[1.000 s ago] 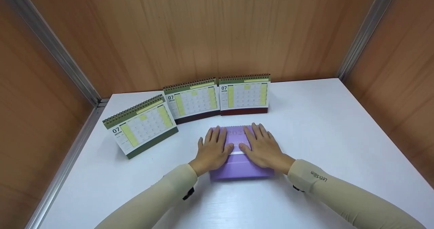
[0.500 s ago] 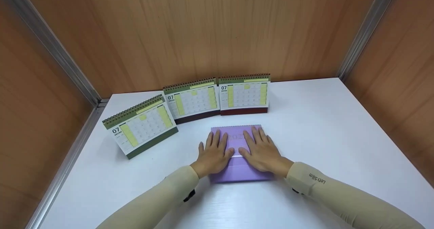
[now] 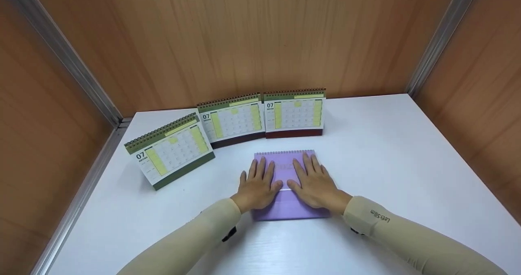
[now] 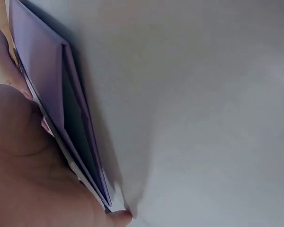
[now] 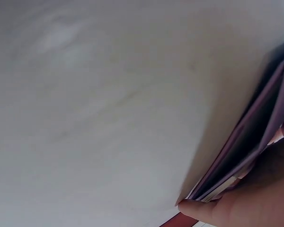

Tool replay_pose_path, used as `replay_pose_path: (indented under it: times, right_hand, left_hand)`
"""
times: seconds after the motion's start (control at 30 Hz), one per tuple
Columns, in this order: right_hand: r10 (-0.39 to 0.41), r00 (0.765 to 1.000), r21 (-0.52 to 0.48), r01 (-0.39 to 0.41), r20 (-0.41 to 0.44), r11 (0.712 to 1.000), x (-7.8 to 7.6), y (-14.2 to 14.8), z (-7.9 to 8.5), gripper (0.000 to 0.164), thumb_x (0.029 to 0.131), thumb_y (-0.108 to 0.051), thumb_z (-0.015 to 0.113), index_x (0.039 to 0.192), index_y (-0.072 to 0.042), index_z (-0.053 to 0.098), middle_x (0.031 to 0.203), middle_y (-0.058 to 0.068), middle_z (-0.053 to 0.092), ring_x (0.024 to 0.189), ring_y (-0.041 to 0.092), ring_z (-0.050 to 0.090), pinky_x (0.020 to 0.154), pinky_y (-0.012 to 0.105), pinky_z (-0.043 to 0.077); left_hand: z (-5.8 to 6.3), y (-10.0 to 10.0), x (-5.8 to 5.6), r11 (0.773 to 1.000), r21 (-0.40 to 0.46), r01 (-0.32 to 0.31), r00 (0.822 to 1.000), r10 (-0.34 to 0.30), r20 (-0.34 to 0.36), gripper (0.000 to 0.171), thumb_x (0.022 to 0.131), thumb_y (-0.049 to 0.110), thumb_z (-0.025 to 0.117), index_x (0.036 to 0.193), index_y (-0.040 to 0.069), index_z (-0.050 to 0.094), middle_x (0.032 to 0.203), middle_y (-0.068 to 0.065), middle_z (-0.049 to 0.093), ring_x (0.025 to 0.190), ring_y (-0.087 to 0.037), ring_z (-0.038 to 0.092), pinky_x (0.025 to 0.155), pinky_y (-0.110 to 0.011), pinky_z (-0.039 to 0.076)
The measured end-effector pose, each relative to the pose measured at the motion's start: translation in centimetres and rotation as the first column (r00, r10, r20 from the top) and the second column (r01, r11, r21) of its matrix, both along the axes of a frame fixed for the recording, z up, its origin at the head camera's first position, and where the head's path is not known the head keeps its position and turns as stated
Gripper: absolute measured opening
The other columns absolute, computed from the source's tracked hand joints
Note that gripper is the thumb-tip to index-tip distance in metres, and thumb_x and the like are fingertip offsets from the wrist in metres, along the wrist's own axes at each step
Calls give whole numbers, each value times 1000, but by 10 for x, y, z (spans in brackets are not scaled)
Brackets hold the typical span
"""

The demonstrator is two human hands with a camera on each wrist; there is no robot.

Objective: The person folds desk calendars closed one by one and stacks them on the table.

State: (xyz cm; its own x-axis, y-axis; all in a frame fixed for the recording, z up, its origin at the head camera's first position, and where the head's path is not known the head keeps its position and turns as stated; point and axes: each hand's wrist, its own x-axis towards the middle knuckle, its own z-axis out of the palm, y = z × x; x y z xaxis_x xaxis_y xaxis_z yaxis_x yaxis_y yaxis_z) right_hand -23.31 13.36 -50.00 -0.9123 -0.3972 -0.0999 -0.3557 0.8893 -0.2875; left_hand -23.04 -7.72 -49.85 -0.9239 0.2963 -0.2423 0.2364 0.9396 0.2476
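Observation:
A purple desk calendar (image 3: 290,205) lies nearly flat at the middle of the white table, its spiral edge at the back. My left hand (image 3: 256,190) rests on its left side, fingers spread and pointing forward. On the right side my right hand (image 3: 316,187) presses in the same way, the two thumbs pointing toward each other. In the left wrist view the calendar's folded stand (image 4: 40,71) shows a narrow gap between its panels beside the palm (image 4: 28,161). A similar thin gap in the folded card (image 5: 270,113) shows beside the hand (image 5: 255,205) in the right wrist view.
Three desk calendars stand in a row behind and left: one with a green base (image 3: 177,150), a middle one with a dark base (image 3: 234,122), and one with a red base (image 3: 294,116). Wooden panels (image 3: 260,38) wall the white table (image 3: 390,157) at back and sides.
The purple calendar has been pushed flatter, its front edge sliding slightly toward me. Both hands have sunk and drawn back a little with it. The three standing calendars have not moved.

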Motion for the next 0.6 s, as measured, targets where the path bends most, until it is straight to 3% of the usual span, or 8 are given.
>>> replay_pose_path:
  times: [0.3,0.6]
  right_hand:
    - [2,999,29,-3,35,1000,0,-3,1,77,113,-54,31,170,-4,14,175,28,-5,160,51,-6,128,68,10]
    - [13,998,45,-15,53,999,-2,-2,-5,78,114,-54,28,170,-5,7,174,28,-11,160,50,-10,127,70,7]
  left_hand:
    - [2,1,3,999,-37,9,1000,-9,10,75,113,57,22,172,16,3,179,-12,-8,163,-36,-12,129,-67,4]
    - [-9,1,-2,998,-57,20,1000,-20,1,76,112,60,20,172,18,0,178,-12,-10,163,-37,-14,128,-69,4]
